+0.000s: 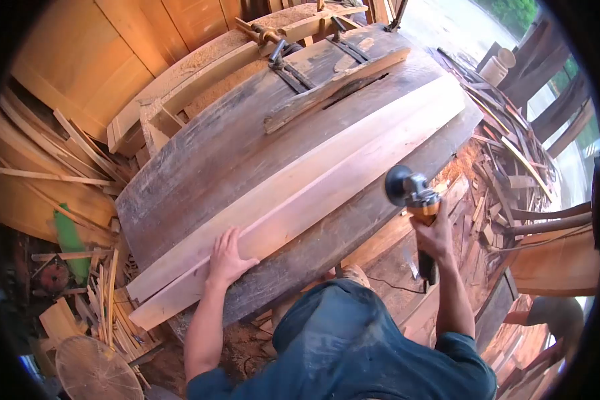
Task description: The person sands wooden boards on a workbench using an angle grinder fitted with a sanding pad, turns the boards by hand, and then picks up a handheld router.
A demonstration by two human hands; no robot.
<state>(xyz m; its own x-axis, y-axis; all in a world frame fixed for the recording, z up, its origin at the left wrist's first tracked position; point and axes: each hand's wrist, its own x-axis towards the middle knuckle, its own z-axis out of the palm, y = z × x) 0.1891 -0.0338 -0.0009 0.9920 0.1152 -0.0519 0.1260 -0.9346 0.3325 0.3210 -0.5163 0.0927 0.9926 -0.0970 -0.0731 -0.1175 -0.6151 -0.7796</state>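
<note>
Two long pale planks lie side by side on a dark, worn workbench (pixel 200 177), the far plank (pixel 280 192) and the near plank (pixel 333 198). My left hand (pixel 229 259) rests on the planks near their left end, thumb spread away from the fingers, holding nothing. In my right hand (pixel 436 235) is an angle grinder (pixel 421 198), gripped by its body. Its round black disc (pixel 399 185) points up and left, and appears held out beside the near plank's edge. A dark cord trails from below the tool.
Clamps (pixel 278 55) and a rough board (pixel 333 90) sit on the bench's far side. Curved timber (pixel 180 100) and wooden panels stand behind. Scrap strips (pixel 507 140) pile up on the right, more offcuts (pixel 110 300) at left. A round wooden disc (pixel 97 370) is at lower left.
</note>
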